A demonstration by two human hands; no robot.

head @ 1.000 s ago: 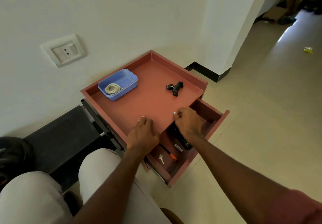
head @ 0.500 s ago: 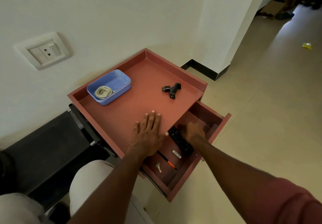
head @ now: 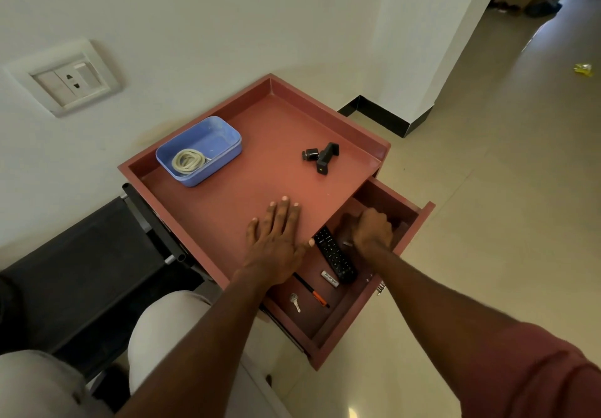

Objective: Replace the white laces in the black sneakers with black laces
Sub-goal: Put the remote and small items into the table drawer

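The left hand lies flat, fingers straight, on the red surface. The right hand reaches into the open drawer beside a remote, fingers curled; whether they hold anything cannot be told.

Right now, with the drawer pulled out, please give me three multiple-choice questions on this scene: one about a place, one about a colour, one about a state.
1. Where is the coiled white lace?
A. in the tub on the table top
B. in the drawer
C. on the floor

2. What colour is the tub?
A. red
B. blue
C. black

3. How is the left hand?
A. curled round the remote
B. lifted in the air
C. flat on the table top, fingers straight

Answers:
1. A: the lace lies coiled inside the tub, which stands on the table top; the drawer holds the remote, a key and a pen.
2. B: its walls are plainly blue.
3. C: its palm lies on the top beside the remote, while the right hand reaches into the drawer.
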